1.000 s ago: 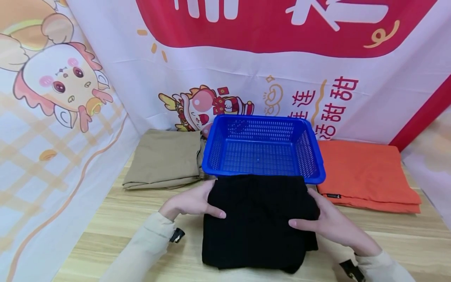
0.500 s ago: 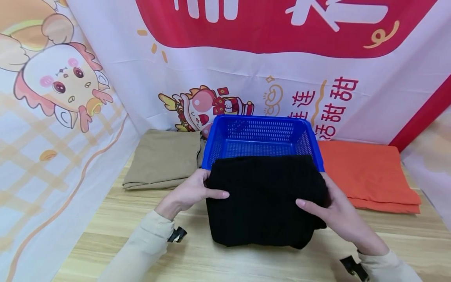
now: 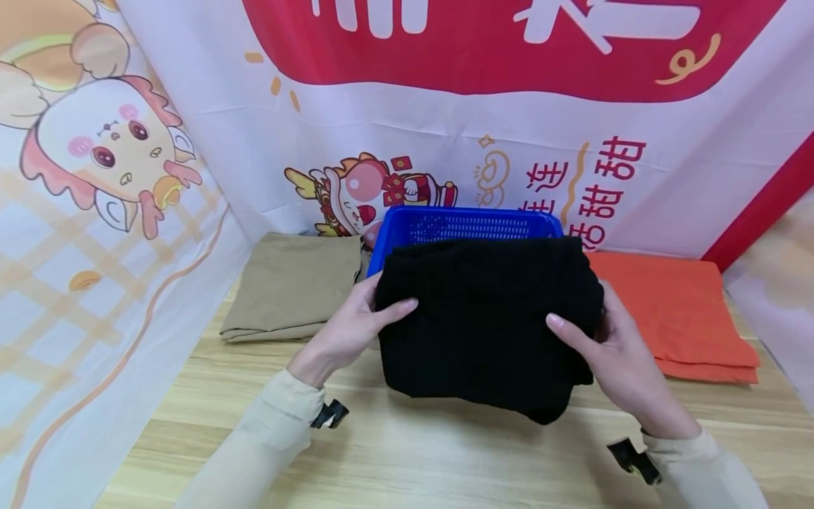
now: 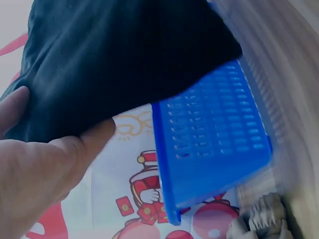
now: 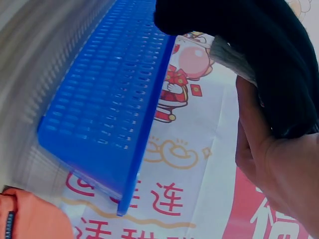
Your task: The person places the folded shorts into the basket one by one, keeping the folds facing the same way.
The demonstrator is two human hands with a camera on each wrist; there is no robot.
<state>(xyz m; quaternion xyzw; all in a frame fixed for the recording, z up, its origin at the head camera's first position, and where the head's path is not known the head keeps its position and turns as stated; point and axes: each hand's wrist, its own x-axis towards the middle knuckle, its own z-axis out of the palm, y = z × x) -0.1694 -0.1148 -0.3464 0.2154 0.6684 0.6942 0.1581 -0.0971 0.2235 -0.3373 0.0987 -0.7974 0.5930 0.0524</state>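
Note:
A folded black garment [image 3: 483,325] is held up in the air between both hands, tilted toward me. My left hand [image 3: 350,322] grips its left side, thumb on the near face and the other fingers underneath. On the opposite side my right hand [image 3: 623,353] holds it the same way, thumb in front. Behind and below the cloth stands a blue perforated plastic basket [image 3: 470,219], its near part hidden in the head view. Both wrist views show the garment [image 4: 114,59] above the level of the basket's rim [image 5: 149,129], apart from the table.
Folded khaki cloth [image 3: 299,283] lies left of the basket. Folded orange cloth [image 3: 674,311] lies on the right. A printed fabric backdrop [image 3: 254,141] rises behind the wooden table [image 3: 407,459] and along its left side.
Both hands have lifted the black garment up and away from me, from near the table in front of the basket to above its near side. The basket and other cloths stay put.

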